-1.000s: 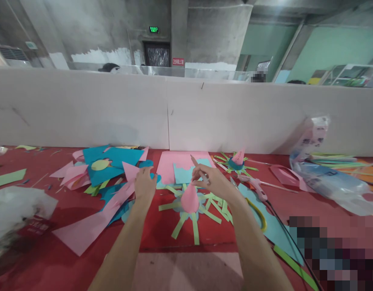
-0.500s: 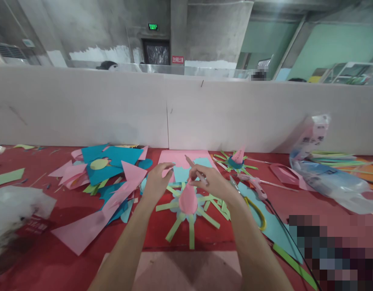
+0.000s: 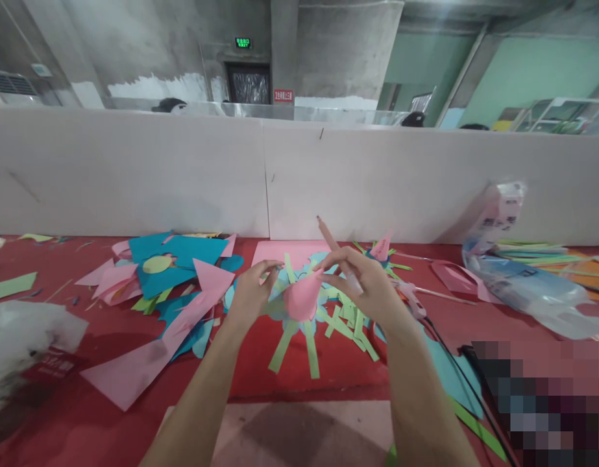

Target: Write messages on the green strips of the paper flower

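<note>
My right hand (image 3: 360, 275) is closed, a pinkish pen (image 3: 328, 233) lying between its fingers and pointing up and to the left. Its thumb and fingertips pinch the tip of a pink paper cone (image 3: 303, 297), which leans to the right. The cone stands on a light blue, scalloped paper disc (image 3: 278, 310) with light green paper strips (image 3: 283, 348) radiating from it. My left hand (image 3: 253, 288) is just left of the disc, thumb and forefinger curved with a small gap; whether it touches the paper is unclear.
Loose green strips (image 3: 350, 318) lie right of the disc. Behind is a similar finished-looking cone piece (image 3: 381, 248). A pink glue gun (image 3: 412, 299) with a black cable, plastic bags (image 3: 533, 285) and blue and pink paper scraps (image 3: 182, 259) surround the work. A white partition (image 3: 377, 181) closes the back.
The cone and disc have shifted away from me and tipped, with the cone now leaning right. My right hand has moved right, and the pen points higher. My left hand has barely moved.
</note>
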Demonstrator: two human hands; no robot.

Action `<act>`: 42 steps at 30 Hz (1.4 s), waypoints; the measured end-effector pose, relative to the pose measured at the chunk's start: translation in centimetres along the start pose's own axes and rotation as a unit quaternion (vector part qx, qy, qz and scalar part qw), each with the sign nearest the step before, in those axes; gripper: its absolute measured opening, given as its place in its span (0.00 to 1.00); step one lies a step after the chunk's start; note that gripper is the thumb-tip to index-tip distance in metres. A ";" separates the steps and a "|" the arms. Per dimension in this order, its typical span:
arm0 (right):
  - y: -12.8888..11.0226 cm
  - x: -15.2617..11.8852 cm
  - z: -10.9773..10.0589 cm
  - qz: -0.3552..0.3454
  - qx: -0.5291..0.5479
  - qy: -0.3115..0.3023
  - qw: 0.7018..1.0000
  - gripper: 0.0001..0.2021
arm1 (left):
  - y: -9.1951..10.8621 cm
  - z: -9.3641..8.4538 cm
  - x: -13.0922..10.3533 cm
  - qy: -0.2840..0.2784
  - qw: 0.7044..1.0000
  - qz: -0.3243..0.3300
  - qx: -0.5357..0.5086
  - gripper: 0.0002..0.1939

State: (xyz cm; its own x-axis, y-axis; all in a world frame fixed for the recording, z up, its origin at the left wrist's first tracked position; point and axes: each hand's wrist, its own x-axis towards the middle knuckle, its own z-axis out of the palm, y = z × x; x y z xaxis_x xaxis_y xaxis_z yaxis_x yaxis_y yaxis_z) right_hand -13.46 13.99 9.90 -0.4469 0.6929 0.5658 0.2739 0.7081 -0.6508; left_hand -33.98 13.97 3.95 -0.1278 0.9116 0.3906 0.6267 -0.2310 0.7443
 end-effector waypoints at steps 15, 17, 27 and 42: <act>7.0 0.9 4.6 0.037 0.021 -0.051 0.998 0.06 | -1.1 1.1 0.1 -0.033 0.998 -0.026 0.053 0.15; 7.2 1.0 4.7 0.041 0.037 -0.051 0.997 0.07 | -0.6 1.0 0.1 -0.040 0.996 -0.027 0.078 0.14; 5.7 1.4 3.8 0.106 0.085 0.209 0.968 0.15 | 3.0 3.0 -5.0 -0.228 0.934 -0.025 0.273 0.12; 5.8 -5.2 4.3 0.172 0.264 0.306 0.899 0.10 | -2.0 9.4 -14.6 -0.154 0.915 0.148 0.343 0.32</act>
State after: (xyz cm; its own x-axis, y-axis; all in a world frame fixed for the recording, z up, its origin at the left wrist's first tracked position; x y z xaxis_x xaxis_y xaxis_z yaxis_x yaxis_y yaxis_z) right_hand -13.22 13.90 1.00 0.1828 0.9177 0.3527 -0.2072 0.3866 -0.8987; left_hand -26.13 4.29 -8.36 0.2815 0.9209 0.2696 0.9473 -0.3114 0.0746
